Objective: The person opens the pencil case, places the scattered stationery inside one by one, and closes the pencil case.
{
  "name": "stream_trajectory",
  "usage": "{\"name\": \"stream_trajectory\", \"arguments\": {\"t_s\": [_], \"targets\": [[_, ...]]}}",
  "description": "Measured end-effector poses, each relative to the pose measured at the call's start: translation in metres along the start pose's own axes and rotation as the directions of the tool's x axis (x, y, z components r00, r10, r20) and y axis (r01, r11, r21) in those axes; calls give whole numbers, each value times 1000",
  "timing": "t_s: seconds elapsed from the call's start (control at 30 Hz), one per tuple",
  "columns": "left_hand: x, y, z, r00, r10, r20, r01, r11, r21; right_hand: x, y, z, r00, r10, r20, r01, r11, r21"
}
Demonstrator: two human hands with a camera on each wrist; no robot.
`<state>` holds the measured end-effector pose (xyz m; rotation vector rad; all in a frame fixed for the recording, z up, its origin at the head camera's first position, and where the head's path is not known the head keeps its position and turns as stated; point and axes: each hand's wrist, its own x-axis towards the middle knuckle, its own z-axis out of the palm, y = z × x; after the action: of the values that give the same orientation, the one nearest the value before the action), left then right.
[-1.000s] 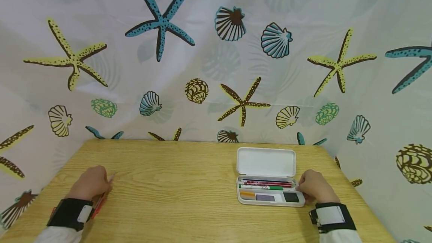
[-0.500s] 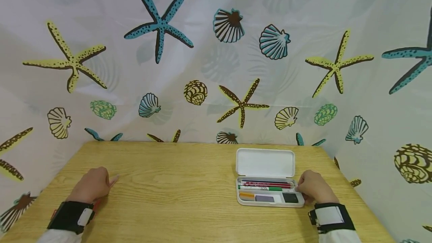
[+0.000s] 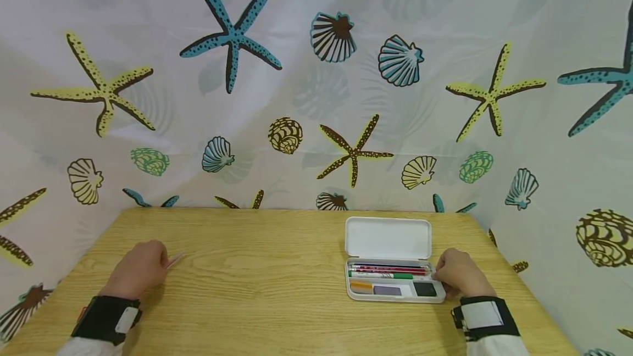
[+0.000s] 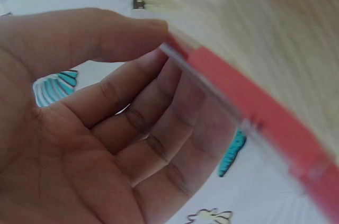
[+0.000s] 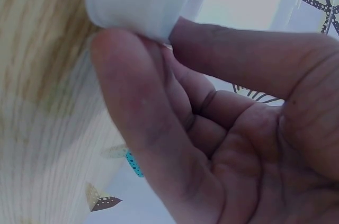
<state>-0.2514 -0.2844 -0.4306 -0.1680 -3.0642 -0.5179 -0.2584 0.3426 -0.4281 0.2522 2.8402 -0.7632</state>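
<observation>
My left hand (image 3: 140, 267) rests on the left side of the wooden table (image 3: 267, 290) and grips a red pen (image 4: 249, 110); its tip (image 3: 174, 260) pokes out past my fingers toward the right. An open white pencil case (image 3: 388, 268) sits on the right side, its lid standing up at the back. Inside lie red pencils, a green-capped pen (image 3: 381, 275), an orange piece, a grey piece and a black piece. My right hand (image 3: 457, 274) holds the case's right end (image 5: 143, 1), thumb and fingers pinching its rim.
A curtain printed with starfish and shells (image 3: 316, 81) hangs close behind and on both sides of the table. Black wrist straps (image 3: 106, 317) sit on both white sleeves.
My left hand has lifted and turned the red pen, so its tip now points out to the right instead of lying under the wrist. The right hand has stayed on the case.
</observation>
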Motion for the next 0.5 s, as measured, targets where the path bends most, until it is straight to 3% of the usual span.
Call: {"name": "stream_trajectory", "arguments": {"t_s": [0.37, 0.5], "targets": [[5, 48, -7, 996, 70, -55, -71, 997, -31, 0, -1, -1, 1000, -1, 9, 1, 1000, 2], [9, 71, -5, 989, 124, -76, -127, 991, -43, 0, -1, -1, 1000, 0, 10, 0, 1000, 7]]}}
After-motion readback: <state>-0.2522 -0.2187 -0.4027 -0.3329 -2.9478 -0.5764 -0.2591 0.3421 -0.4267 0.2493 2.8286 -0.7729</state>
